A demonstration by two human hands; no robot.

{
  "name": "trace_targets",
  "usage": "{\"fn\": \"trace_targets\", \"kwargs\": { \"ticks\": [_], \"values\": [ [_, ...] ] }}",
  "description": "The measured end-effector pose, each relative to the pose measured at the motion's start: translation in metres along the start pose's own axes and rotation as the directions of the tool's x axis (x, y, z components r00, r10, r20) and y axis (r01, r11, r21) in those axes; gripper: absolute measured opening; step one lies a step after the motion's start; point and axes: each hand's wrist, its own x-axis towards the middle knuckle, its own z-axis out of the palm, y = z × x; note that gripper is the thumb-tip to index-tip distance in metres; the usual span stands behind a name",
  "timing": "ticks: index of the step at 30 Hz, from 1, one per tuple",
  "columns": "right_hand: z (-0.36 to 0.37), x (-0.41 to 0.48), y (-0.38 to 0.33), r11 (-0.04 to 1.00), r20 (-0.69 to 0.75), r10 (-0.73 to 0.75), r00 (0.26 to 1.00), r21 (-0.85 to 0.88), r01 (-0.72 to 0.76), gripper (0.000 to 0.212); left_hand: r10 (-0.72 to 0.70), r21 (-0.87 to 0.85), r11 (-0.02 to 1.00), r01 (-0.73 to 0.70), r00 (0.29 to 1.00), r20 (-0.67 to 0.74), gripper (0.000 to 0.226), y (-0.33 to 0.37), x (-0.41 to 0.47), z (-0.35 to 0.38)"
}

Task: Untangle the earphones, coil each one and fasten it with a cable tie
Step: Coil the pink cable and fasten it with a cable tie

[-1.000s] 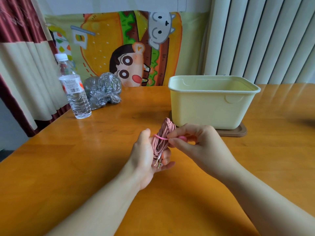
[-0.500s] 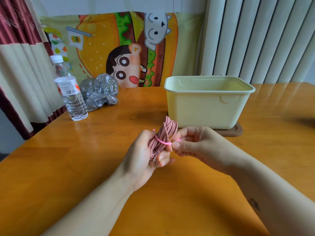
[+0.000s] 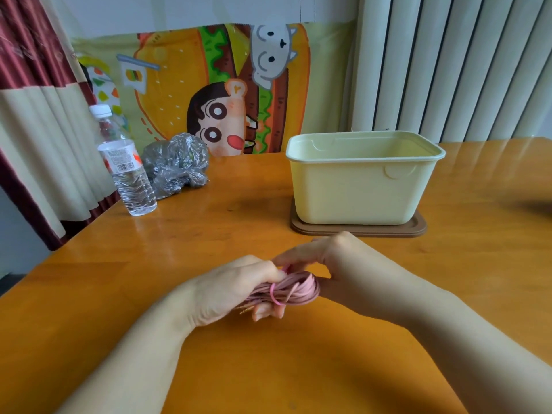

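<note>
1. We hold one pink set of earphones [image 3: 301, 289] between both hands, low over the table [image 3: 298, 369] and just in front of the box [image 3: 358, 192].
2. Our left hand [image 3: 227, 291] is clamped round the bundle's left half, with the fingers curled beneath it and the thumb on top.
3. Our right hand [image 3: 334, 258] has thumb and fingertips pressed together on the upper end of the tie [image 3: 273, 295], which stands above the bundle. The looped end of the cord lies against that palm.
4. What is done: this set is untangled and wound into a coil, and the tie circles its middle.
5. What is left, as we judge it: drawing the tie snug and securing it. We cannot tell whether it is closed yet.
6. No other earphones are in view. The box's floor is hidden, so we cannot say how many sets remain.
7. The cord is thin and dusty pink. Its many strands run side by side in a flattened hank that lies roughly level.
8. Gold plugs [image 3: 246, 309] poke out below our left fingers; the earbuds are not visible.
9. The tie is a brighter pink, a slim loop that sits loosely on the strands.
10. Behind, the box sits on a brown lid [image 3: 418, 228], and a bottle [image 3: 131, 174] stands beside a crumpled bag [image 3: 176, 165] at the table's far left.
</note>
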Motion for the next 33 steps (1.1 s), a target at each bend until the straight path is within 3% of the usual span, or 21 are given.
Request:
{"fn": "trace_targets", "kwargs": {
  "ticks": [2,4,6,11,15,19,22,25,27,29,33],
  "values": [
    [-0.025,-0.007,-0.013,0.998,0.002,-0.060,0.998,-0.016,0.060,0.036,0.026,0.057,0.998,-0.024,0.999,-0.034,0.043,0.001,-0.002,-0.002],
    [-0.028,-0.011,-0.017,0.986,-0.109,-0.144,0.984,-0.102,0.133,0.032,0.067,0.055,0.997,-0.062,0.994,-0.089,0.044,0.003,-0.003,-0.003],
    [-0.026,-0.010,-0.017,0.989,-0.099,-0.106,0.989,-0.111,0.095,0.028,0.121,0.097,0.990,-0.106,0.979,-0.166,0.042,0.005,-0.003,-0.001],
    [-0.027,-0.010,-0.008,0.996,-0.275,-0.057,0.960,-0.075,0.037,0.026,0.284,0.294,0.936,-0.192,0.906,-0.314,0.034,0.005,-0.005,0.010],
    [-0.025,-0.008,-0.006,0.998,-0.368,0.054,0.928,0.056,-0.036,0.027,0.361,0.382,0.899,-0.216,0.858,-0.364,0.062,0.007,-0.004,0.017],
    [-0.025,-0.007,-0.008,0.966,-0.356,0.154,0.922,0.252,-0.064,0.017,0.554,0.495,0.803,-0.333,0.723,-0.413,0.036,0.004,0.003,0.020],
    [-0.025,-0.005,-0.010,0.908,-0.302,0.202,0.932,0.415,-0.063,0.010,0.580,0.369,0.814,-0.448,0.644,-0.499,0.027,0.005,0.009,0.030],
    [-0.022,-0.003,-0.011,0.840,-0.230,0.275,0.933,0.530,-0.117,0.012,0.497,0.207,0.849,-0.486,0.601,-0.626,0.015,0.008,0.016,0.042],
    [-0.019,-0.002,-0.011,0.782,-0.179,0.312,0.933,0.606,-0.145,0.013,0.377,0.060,0.883,-0.466,0.628,-0.680,0.025,0.004,0.020,0.042],
    [-0.017,-0.002,-0.009,0.761,-0.159,0.348,0.924,0.623,-0.179,0.013,0.255,-0.132,0.883,-0.449,0.699,-0.668,0.035,0.000,0.024,0.042],
    [-0.012,-0.002,-0.006,0.833,-0.217,0.409,0.886,0.485,-0.265,0.010,0.132,-0.328,0.841,-0.429,0.752,-0.646,0.041,0.000,0.027,0.045]
  ]
}}
